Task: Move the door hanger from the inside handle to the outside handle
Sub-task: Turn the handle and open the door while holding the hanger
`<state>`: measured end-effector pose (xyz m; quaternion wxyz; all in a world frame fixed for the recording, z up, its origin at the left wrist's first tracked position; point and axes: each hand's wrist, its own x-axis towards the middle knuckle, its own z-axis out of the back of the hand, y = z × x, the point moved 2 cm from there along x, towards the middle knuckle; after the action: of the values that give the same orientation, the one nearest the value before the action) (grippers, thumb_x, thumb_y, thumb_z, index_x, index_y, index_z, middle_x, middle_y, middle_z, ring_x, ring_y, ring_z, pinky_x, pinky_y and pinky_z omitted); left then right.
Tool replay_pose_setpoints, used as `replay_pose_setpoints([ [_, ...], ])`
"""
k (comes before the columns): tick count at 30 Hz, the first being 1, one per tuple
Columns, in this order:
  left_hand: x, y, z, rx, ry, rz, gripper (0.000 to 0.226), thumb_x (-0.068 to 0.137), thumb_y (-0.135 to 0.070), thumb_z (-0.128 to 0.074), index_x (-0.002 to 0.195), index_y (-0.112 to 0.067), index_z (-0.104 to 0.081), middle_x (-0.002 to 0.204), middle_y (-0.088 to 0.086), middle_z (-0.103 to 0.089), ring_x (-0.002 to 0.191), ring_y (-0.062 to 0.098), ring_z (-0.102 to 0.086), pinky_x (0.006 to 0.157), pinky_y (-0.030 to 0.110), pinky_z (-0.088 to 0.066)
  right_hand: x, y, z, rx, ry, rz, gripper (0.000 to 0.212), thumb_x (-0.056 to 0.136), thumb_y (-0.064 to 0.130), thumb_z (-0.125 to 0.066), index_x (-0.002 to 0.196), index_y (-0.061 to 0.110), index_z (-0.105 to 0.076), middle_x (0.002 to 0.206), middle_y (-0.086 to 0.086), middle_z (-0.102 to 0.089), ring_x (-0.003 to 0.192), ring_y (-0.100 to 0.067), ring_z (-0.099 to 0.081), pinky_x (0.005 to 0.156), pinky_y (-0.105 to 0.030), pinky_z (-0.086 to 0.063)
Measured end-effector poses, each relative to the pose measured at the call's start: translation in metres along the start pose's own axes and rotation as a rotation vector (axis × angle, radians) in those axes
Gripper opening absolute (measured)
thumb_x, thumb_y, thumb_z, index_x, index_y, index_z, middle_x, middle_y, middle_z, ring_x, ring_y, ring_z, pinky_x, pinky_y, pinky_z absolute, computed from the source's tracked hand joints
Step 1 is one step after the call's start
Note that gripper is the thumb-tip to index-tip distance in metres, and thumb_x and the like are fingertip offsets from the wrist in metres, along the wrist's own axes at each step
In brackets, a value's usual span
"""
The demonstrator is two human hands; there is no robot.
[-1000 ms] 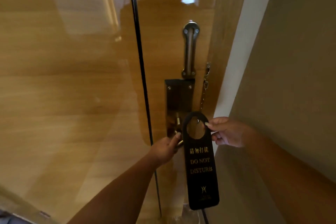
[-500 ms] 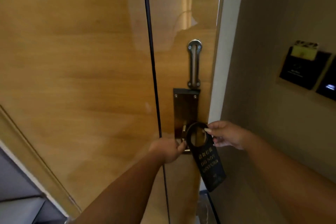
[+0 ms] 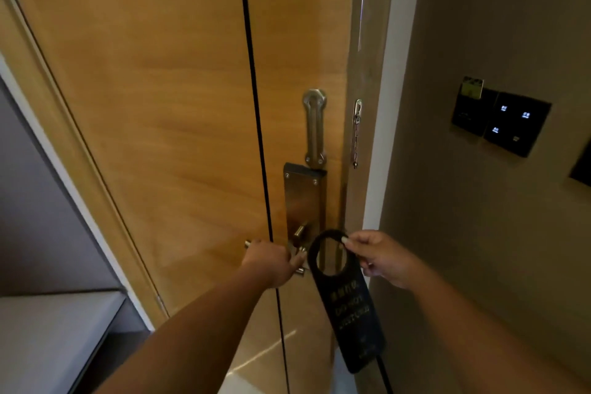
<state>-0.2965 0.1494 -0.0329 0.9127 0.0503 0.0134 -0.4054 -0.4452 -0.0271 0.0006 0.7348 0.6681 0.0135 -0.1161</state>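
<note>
Left hand (image 3: 271,262) wrapped around inside handle (image 3: 299,257) of wooden door (image 3: 179,137). Right hand (image 3: 380,257) pinching loop of black door hanger (image 3: 348,301); hanger off handle, hanging tilted just right of lock plate (image 3: 303,198).

Black door hanger (image 3: 348,301) with gold lettering, tilted, off inside handle (image 3: 299,257), loop just beside it.

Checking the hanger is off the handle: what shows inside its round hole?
Through the door hanger hole: bare door edge and lock plate, no handle. Right hand pinches the loop; left hand covers the lever.
</note>
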Motion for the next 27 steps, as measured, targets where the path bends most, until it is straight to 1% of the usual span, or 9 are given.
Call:
replay_pose_setpoints([
  [3,-0.032,0.005,-0.001,0.009,0.045,0.047,0.075,0.085,-0.071,-0.012,0.069,-0.018,-0.063,0.062,0.004,-0.059,0.064,0.021,-0.054,0.079,0.042,-0.040,-0.005,-0.012,0.000,0.153,-0.016,-0.020,0.022,0.071,0.043,-0.067,0.078,0.022,-0.073,0.063,0.006,-0.064,0.055,-0.010,-0.048,0.058,-0.022,-0.045],
  [7,-0.067,0.016,0.004,-0.017,0.177,0.165,0.065,0.079,-0.077,-0.030,0.082,-0.021,-0.064,0.075,0.002,-0.064,0.073,0.019,-0.057,0.077,0.038,-0.042,0.000,-0.019,-0.009,0.283,0.008,-0.041,0.029,0.073,0.036,-0.065,0.089,0.012,-0.070,0.079,-0.008,-0.064,0.065,-0.017,-0.057,0.072,-0.032,-0.045],
  [10,-0.095,0.026,0.003,-0.158,0.309,0.300,0.059,0.073,-0.072,-0.051,0.101,-0.021,-0.062,0.096,0.003,-0.064,0.095,0.022,-0.056,0.091,0.040,-0.038,0.004,-0.003,-0.026,0.245,0.112,-0.044,0.029,0.076,0.034,-0.062,0.091,0.011,-0.070,0.082,-0.010,-0.059,0.070,-0.020,-0.051,0.070,-0.031,-0.039],
  [14,-0.135,0.034,0.001,-0.214,0.389,0.536,0.073,0.065,-0.064,-0.069,0.122,-0.023,-0.052,0.116,0.007,-0.052,0.114,0.027,-0.041,0.098,0.041,-0.033,0.009,0.016,-0.052,0.246,0.228,-0.016,0.017,0.087,0.029,-0.055,0.084,0.014,-0.063,0.068,0.000,-0.054,0.055,-0.009,-0.039,0.048,-0.019,-0.032],
  [19,-0.193,0.054,-0.007,-0.306,0.219,0.700,0.074,0.057,-0.053,-0.076,0.122,-0.027,-0.051,0.121,0.001,-0.043,0.114,0.024,-0.037,0.095,0.040,-0.040,0.027,0.019,-0.087,0.212,0.331,-0.029,0.017,0.087,0.030,-0.058,0.081,0.014,-0.062,0.066,0.001,-0.054,0.052,-0.008,-0.041,0.046,-0.020,-0.030],
  [21,-0.216,0.063,-0.012,-0.269,0.145,0.665,0.079,0.059,-0.053,-0.073,0.129,-0.032,-0.044,0.133,0.001,-0.040,0.128,0.028,-0.026,0.103,0.045,-0.035,0.035,0.021,-0.105,0.162,0.345,-0.028,0.020,0.079,0.036,-0.063,0.076,0.017,-0.063,0.063,0.001,-0.054,0.045,-0.005,-0.040,0.041,-0.018,-0.028],
  [23,-0.237,0.072,-0.016,-0.231,0.094,0.662,0.095,0.059,-0.057,-0.070,0.140,-0.037,-0.026,0.151,0.001,-0.019,0.139,0.034,0.000,0.112,0.056,-0.019,0.042,0.024,-0.125,0.089,0.364,-0.025,0.026,0.069,0.046,-0.069,0.073,0.020,-0.068,0.063,0.002,-0.056,0.045,-0.006,-0.041,0.041,-0.019,-0.028],
  [25,-0.256,0.083,-0.021,-0.157,0.074,0.689,0.107,0.059,-0.060,-0.069,0.144,-0.035,-0.010,0.157,0.001,0.000,0.139,0.031,0.017,0.114,0.060,-0.004,0.050,0.026,-0.146,0.046,0.381,-0.009,0.037,0.061,0.053,-0.073,0.079,0.020,-0.072,0.071,-0.001,-0.063,0.059,-0.015,-0.050,0.052,-0.025,-0.033],
  [27,-0.274,0.094,-0.025,-0.078,0.085,0.686,0.110,0.060,-0.064,-0.067,0.146,-0.031,-0.006,0.157,0.001,0.003,0.138,0.026,0.020,0.113,0.059,0.006,0.056,0.028,-0.167,0.029,0.395,0.000,0.035,0.067,0.052,-0.073,0.083,0.020,-0.074,0.081,-0.002,-0.072,0.078,-0.024,-0.059,0.067,-0.032,-0.040],
])
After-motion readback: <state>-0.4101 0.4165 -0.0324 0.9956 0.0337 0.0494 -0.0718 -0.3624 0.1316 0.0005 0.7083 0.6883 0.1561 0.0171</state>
